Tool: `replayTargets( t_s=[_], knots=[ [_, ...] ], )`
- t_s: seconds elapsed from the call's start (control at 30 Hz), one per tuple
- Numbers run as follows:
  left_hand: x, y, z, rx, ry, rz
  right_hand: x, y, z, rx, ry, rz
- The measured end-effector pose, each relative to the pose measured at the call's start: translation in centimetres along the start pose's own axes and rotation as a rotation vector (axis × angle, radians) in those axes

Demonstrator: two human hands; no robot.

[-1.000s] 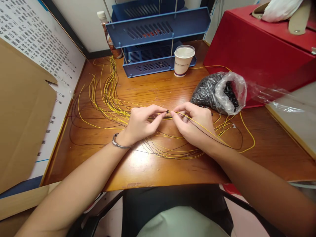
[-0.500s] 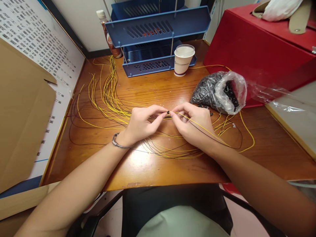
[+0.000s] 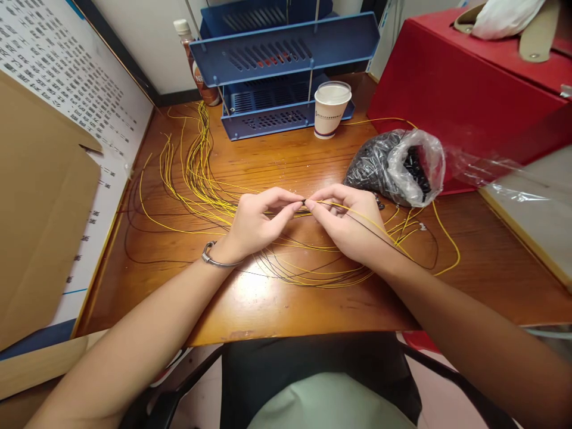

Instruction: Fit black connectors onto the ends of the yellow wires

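My left hand pinches a tiny black connector piece between thumb and forefinger. Close beside it, my right hand pinches a yellow wire and a black wire at the connector; their lengths trail right across my wrist. How far the wires reach into the piece is hidden by the fingertips. Under and behind both hands lies a loose bundle of yellow and black wires, spread over the wooden table. A clear plastic bag of small black parts lies open beyond my right hand.
At the back stand a blue desk rack, a paper cup and a bottle with a white cap. A red box is at the right. Cardboard leans along the left side.
My right thumb and fingers have shifted slightly at the connector, and the wires across my right wrist have moved a little. Both hands otherwise stay in place.
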State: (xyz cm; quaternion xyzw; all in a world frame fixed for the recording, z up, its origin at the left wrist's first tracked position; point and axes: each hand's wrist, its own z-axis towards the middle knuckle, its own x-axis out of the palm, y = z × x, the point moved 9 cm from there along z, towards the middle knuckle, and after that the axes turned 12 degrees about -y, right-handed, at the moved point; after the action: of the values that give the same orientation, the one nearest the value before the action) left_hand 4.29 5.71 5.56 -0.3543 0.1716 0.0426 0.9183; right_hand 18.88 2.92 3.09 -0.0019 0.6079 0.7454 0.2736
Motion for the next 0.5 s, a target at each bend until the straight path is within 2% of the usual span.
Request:
replayTargets(
  t_s=[0.23, 0.5],
  knots=[
    [0.08, 0.15, -0.05, -0.019, 0.007, 0.002, -0.24, -0.08, -0.08, -0.008, -0.036, -0.002],
    [-0.01, -0.07, 0.02, 0.003, -0.016, 0.004, -0.69, 0.18, -0.07, -0.109, -0.104, -0.086]
  ],
)
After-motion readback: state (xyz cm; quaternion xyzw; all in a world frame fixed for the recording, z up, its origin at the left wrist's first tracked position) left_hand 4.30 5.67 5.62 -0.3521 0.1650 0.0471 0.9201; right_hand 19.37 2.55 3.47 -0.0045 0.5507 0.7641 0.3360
